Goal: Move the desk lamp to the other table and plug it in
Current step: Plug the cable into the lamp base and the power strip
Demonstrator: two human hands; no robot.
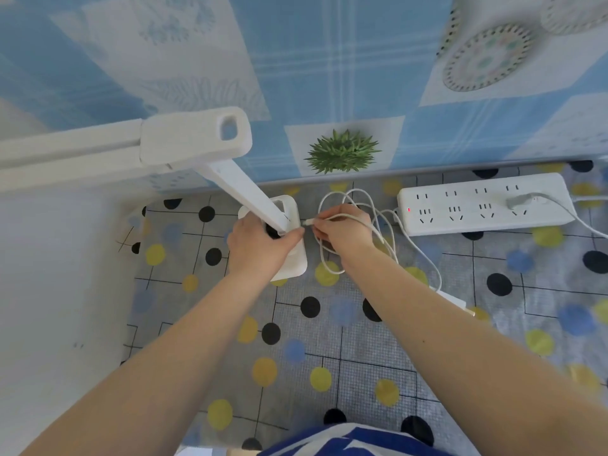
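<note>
A white desk lamp (194, 139) stands on the dotted tablecloth, its stem leaning down to a square white base (289, 258) near the wall. My left hand (260, 245) grips the base at the foot of the stem. My right hand (342, 232) pinches the small plug end of the lamp's white cable (355, 195), holding it just beside the base's right edge. The rest of the cable lies in loose loops and runs to a white adapter (454, 299) lying on the table by my right forearm.
A white power strip (487, 209) lies along the wall at the right, red light on, with a grey plug (519, 200) in one socket. The wall behind has blue patterned covering. The table's left edge drops off beside the lamp.
</note>
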